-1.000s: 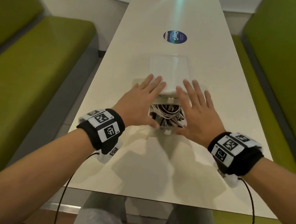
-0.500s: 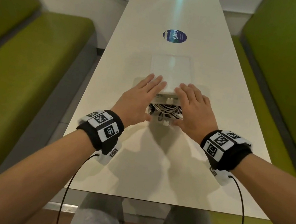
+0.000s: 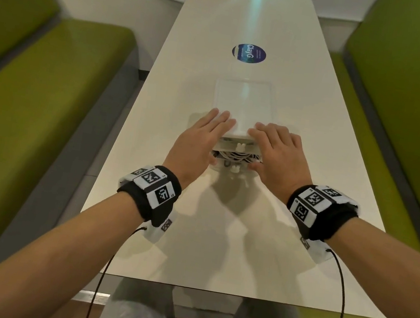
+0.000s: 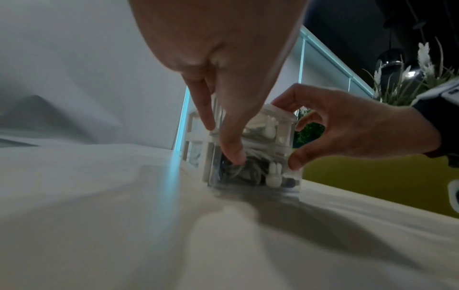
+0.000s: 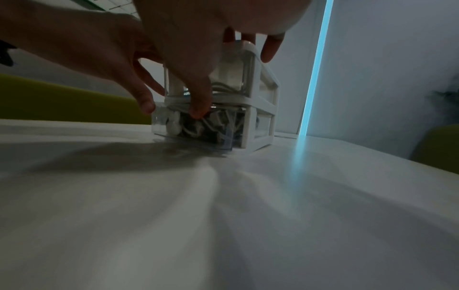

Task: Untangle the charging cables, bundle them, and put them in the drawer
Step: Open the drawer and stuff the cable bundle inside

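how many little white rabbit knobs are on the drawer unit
2. One rabbit knob sits on the upper drawer front, the other on the lower drawer front. None appears hidden.

A clear, white-framed two-drawer unit [image 5: 262,98] stands on the white worktop [image 5: 223,215], its lower drawer [image 5: 224,140] slid partly out and packed with white charging cables [image 5: 198,128]. The right hand [image 5: 196,47] arches over it, fingers [image 5: 270,49] on top, thumb against the drawer's front rim. The left hand [image 5: 94,49] sets its thumb at the drawer's left front corner.
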